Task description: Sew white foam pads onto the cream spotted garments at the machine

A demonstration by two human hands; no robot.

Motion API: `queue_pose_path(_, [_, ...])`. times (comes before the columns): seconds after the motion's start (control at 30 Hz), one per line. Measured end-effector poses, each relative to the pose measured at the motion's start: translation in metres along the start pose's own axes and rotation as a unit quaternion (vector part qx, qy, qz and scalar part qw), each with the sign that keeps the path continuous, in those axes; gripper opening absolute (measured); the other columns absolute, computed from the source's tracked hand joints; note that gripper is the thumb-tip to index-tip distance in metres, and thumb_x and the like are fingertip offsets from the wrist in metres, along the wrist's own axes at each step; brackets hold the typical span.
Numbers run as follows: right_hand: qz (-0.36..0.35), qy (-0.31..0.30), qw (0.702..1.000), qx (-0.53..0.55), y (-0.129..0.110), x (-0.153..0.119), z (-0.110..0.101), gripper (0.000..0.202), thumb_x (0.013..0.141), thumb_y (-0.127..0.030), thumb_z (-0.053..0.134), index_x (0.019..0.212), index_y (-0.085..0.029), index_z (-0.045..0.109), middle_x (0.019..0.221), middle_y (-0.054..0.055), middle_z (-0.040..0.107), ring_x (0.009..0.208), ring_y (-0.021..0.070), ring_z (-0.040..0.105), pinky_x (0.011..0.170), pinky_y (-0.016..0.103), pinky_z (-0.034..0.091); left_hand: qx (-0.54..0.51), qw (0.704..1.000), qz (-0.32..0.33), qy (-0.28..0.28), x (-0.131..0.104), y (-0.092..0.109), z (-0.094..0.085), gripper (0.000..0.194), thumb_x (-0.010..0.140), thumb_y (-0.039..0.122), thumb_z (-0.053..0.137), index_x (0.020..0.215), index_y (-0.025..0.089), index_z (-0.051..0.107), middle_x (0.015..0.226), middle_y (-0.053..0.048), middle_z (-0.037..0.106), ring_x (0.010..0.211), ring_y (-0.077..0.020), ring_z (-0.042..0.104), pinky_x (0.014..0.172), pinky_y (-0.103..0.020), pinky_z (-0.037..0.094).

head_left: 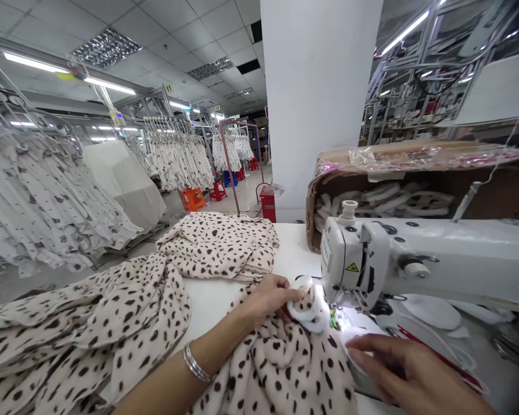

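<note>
My left hand [273, 300], with a silver bracelet on its wrist, pinches a small white fluffy piece with a spotted centre [307, 305], just left of the sewing machine's needle area. Under that hand lies a cream fabric with dark spots [281, 369], bunched on the white table. My right hand [389, 360] is right of the needle area, its thumb and index finger at the edge of a white fluffy piece [354, 334]. The white sewing machine [441, 253] reaches in from the right, its lamp lighting the spot between my hands.
More spotted fabric lies at the left [112, 311] and at the table's back [220, 245]. Behind the machine stands a cardboard box [415, 158] with white fluffy pieces. Red-handled scissors or a similar tool [450, 357] lie at the right. Garments [177, 153] hang beyond.
</note>
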State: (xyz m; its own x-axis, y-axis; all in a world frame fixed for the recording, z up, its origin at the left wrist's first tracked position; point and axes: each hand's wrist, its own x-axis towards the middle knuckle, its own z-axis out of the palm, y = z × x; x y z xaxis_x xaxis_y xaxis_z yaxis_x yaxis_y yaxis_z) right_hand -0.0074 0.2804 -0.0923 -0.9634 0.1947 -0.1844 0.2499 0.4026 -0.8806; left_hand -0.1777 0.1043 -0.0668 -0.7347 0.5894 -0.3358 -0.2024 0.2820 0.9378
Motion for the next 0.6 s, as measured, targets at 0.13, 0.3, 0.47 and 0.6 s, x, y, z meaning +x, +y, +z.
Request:
queue_pose_path(0.13, [0.072,-0.071,0.987,0.128,-0.016,0.003,0.030,0.069,0.075,-0.074,0.054,0.118,-0.020,0.056,0.069,0.004,0.068,0.047,0.0151,0.060,0.034,0.021,0.031,-0.020,0.996,0.086,0.001,-0.009,-0.004,-0.004,0.037,0.066,0.037,0.077,0.063,0.017,0.046,0.060,0.005,0.046,0.053,-0.0077,0.046,0.048,-0.019,0.039])
queue_pose_path(0.3, [0.060,-0.045,0.983,0.169,-0.028,0.018,0.051,0.058,0.074,-0.075,0.055,0.086,-0.019,0.057,0.070,0.003,0.066,0.045,0.0132,0.060,0.033,0.019,0.036,0.085,0.975,0.152,-0.139,-0.013,0.005,-0.022,0.037,0.056,0.032,0.086,0.065,0.014,0.054,0.082,0.000,0.051,0.068,-0.0096,0.046,0.060,-0.022,0.038])
queue_pose_path(0.47, [0.054,0.007,0.991,0.119,-0.037,0.024,0.053,0.045,0.076,-0.065,0.058,0.082,-0.020,0.055,0.065,0.001,0.064,0.041,0.0130,0.056,0.036,0.022,0.036,0.203,0.944,0.187,-0.182,-0.016,0.010,-0.027,0.032,0.058,0.033,0.086,0.070,0.015,0.062,0.097,-0.001,0.049,0.075,-0.0107,0.048,0.067,-0.023,0.040])
queue_pose_path(0.6, [-0.021,0.068,0.997,0.006,-0.042,0.008,0.047,0.032,0.084,-0.053,0.047,0.082,-0.022,0.057,0.057,0.001,0.060,0.048,0.0176,0.056,0.048,0.028,0.043,0.150,0.966,0.144,-0.155,-0.012,0.005,-0.028,0.035,0.073,0.041,0.077,0.093,0.016,0.061,0.090,0.000,0.052,0.074,-0.0114,0.048,0.067,-0.023,0.041])
